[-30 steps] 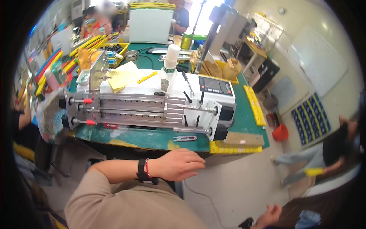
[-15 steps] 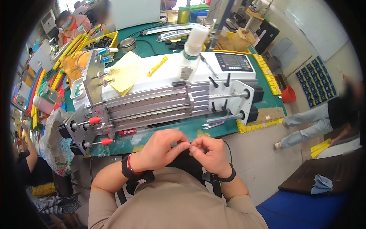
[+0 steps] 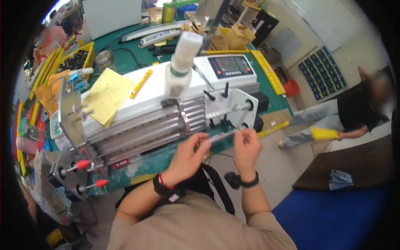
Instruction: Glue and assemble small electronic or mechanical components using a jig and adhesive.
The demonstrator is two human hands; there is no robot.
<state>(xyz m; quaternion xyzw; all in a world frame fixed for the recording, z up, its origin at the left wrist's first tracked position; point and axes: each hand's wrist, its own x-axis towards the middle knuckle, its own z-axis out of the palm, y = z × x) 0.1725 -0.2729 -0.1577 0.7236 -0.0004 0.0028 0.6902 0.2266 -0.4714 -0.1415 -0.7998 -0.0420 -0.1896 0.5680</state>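
Observation:
My left hand (image 3: 187, 157) hovers in front of the machine's near edge, thumb and bent fingers closed together; whatever lies between them is too small to make out. My right hand (image 3: 247, 146) is raised beside the lower threaded rod (image 3: 221, 136) at the right end plate (image 3: 237, 98). Its fingertips are pinched, and I cannot tell what they hold or whether they touch the rod. The long white machine (image 3: 137, 104) with metal rails and black clamp knobs lies across the green table. A white squeeze bottle (image 3: 179, 79) stands on it.
A yellow paper sheet (image 3: 107, 96), a yellow marker (image 3: 141, 83) and a control panel (image 3: 229, 66) are on the machine. Red-tipped rods (image 3: 101, 183) jut out at the near left. A yellow bin (image 3: 88, 55) holds black parts. A person (image 3: 350, 104) stands at right with yellow strips.
My hands, together before, are now apart; the right one has gone up and forward to the rod end. The view has turned, shifting the machine left. The person at right has lifted the yellow strips.

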